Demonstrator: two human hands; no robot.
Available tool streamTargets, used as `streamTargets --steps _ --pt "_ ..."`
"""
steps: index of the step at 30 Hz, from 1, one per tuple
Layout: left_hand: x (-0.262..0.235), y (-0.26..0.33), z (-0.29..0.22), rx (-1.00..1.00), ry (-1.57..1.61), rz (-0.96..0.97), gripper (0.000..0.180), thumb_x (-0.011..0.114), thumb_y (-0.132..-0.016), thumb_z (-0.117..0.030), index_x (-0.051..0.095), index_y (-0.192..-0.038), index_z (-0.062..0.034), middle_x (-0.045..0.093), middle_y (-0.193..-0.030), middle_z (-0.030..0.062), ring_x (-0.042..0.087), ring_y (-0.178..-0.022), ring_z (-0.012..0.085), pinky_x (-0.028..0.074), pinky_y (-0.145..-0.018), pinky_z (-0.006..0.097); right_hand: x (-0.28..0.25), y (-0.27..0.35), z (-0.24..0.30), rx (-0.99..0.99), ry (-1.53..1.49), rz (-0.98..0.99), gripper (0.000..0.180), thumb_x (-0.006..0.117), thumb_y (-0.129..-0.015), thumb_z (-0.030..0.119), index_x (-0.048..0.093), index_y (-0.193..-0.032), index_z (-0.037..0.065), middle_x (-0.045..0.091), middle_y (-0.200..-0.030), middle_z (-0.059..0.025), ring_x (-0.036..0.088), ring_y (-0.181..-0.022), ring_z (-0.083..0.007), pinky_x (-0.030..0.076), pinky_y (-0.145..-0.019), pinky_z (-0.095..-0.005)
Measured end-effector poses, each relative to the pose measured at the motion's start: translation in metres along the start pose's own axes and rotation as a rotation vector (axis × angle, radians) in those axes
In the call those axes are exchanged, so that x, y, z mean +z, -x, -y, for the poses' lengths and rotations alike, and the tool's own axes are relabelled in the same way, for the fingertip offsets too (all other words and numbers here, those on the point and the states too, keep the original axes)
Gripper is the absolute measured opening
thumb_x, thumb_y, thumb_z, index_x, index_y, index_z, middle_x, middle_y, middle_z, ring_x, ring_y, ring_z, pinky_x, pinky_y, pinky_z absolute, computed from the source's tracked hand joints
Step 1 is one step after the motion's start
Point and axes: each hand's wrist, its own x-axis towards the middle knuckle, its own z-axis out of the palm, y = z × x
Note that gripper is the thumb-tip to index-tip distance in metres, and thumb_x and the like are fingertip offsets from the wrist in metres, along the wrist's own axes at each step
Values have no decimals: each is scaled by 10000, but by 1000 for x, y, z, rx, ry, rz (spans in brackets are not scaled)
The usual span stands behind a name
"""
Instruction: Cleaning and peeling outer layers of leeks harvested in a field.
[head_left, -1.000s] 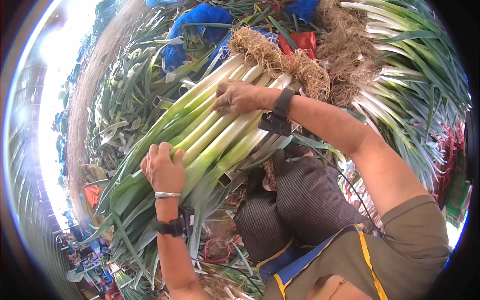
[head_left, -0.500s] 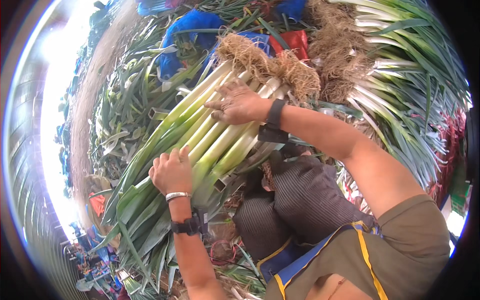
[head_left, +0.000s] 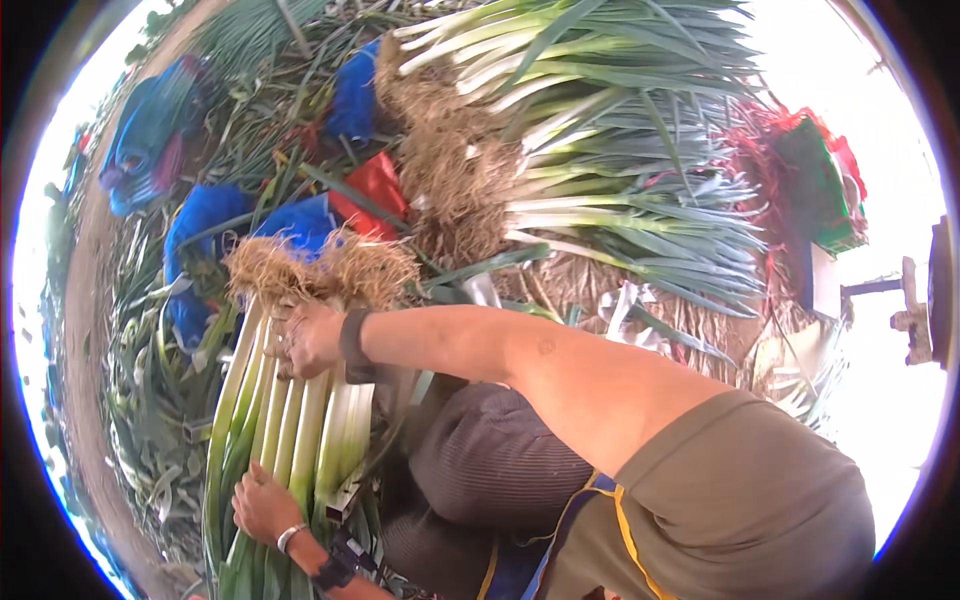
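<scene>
A thick bundle of leeks point(head_left: 288, 420) lies in front of me, with shaggy brown roots point(head_left: 320, 268) at the far end and green leaves toward me. My right hand point(head_left: 308, 338) is laid across the white stalks just below the roots, its fingers curled over them. Farther down, where white turns to green, my left hand point(head_left: 262, 503) wraps over the bundle, its thumb side uppermost. Square metal tube ends point(head_left: 345, 495) show beside the stalks. The undersides of the leeks are hidden.
Many more leeks point(head_left: 620, 150) are piled at the far right, roots toward the middle. Blue netting point(head_left: 205, 235) and a red bag point(head_left: 372, 195) lie beyond the bundle. Loose leaves point(head_left: 150, 400) cover the ground on the left. A green crate point(head_left: 822, 185) stands far right.
My view has swung right, so the bundle now sits farther left and looks more upright. My right hand has slid closer to the roots, its fingers more curled; the left still grips the lower stalks.
</scene>
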Motion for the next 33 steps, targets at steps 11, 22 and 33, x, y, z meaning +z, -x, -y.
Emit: streamTargets --steps 11,22,33 --pt "4 1 12 8 -86 -54 469 392 -987 -454 653 -865 -85 641 -883 75 605 -871 283 458 -747 448 -25 170 -94 295 -398 -1048 235 627 -877 190 666 -1095 113 647 -1031 -85 623 -956 -227 505 -801 -355" --pt "-12 -2 -7 77 -93 -74 464 437 -948 -477 723 -858 -122 698 -850 100 652 -813 310 485 -717 467 158 345 -302 1132 -363 -490 208 615 -839 183 638 -982 34 615 -763 -65 549 -615 -192 442 -557 -328" --pt "-6 0 0 111 -163 -173 460 465 -945 -476 713 -786 -122 686 -775 82 652 -743 305 494 -649 468 144 322 -297 805 -2508 -1967 273 678 -835 194 564 -1053 76 594 -979 -68 551 -899 -257 466 -783 -411"
